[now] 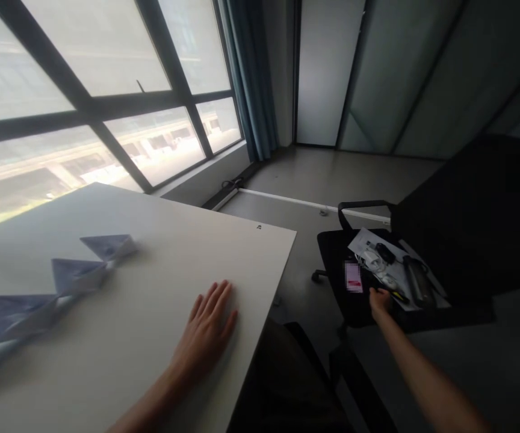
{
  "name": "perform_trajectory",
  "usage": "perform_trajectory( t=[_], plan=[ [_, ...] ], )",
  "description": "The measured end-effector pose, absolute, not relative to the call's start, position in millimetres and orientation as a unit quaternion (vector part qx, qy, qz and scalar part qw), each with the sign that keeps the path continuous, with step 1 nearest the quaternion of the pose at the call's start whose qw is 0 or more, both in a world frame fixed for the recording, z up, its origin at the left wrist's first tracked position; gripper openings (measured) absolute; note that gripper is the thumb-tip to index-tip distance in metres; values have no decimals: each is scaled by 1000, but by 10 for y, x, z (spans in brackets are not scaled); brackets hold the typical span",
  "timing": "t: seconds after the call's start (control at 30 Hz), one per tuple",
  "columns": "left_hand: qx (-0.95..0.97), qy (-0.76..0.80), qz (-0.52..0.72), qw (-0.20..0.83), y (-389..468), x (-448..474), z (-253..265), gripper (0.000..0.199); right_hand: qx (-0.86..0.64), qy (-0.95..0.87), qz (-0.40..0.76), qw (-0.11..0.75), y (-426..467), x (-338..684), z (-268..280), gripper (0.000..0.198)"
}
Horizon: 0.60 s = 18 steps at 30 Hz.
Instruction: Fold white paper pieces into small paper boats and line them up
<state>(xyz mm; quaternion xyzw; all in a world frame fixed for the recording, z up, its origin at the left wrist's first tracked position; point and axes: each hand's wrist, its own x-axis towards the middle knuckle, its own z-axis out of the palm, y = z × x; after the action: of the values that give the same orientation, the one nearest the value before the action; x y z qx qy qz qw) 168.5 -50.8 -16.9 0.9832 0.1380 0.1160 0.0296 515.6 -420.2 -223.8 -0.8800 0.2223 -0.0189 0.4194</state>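
My left hand [208, 322] lies flat on the white table [170, 252], palm down and fingers stretched out, holding nothing. Off to the right, my right hand [380, 299] reaches down to the black chair seat [332, 255]. Its fingers are curled, and whatever they may hold is hidden. Close beside them lies a slim yellow and black item [399, 296]. A phone with a pinkish screen [353, 278] rests just beyond that hand. Several folded pale blue paper shapes [77, 276] stand in a slanting row on the table's left side.
Papers [365, 239], white cables [374, 260], a small black object [385, 252] and a dark cylindrical thing [417, 282] crowd the chair seat. A chair armrest [363, 205] rises behind them. The table's right edge drops to the grey floor [294, 174]. Windows line the left.
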Motion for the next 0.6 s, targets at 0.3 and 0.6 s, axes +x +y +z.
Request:
perform_trajectory(
  t=[0.3, 0.6],
  plan=[
    [985, 127, 112, 12, -449, 1596, -151, 61, -907, 246, 79, 332, -4210, 5464, -2822, 37],
    [987, 124, 101, 1, -446, 1564, -144, 62, -925, 219, 95, 295, -4187, 5502, -2936, 39]
  ],
)
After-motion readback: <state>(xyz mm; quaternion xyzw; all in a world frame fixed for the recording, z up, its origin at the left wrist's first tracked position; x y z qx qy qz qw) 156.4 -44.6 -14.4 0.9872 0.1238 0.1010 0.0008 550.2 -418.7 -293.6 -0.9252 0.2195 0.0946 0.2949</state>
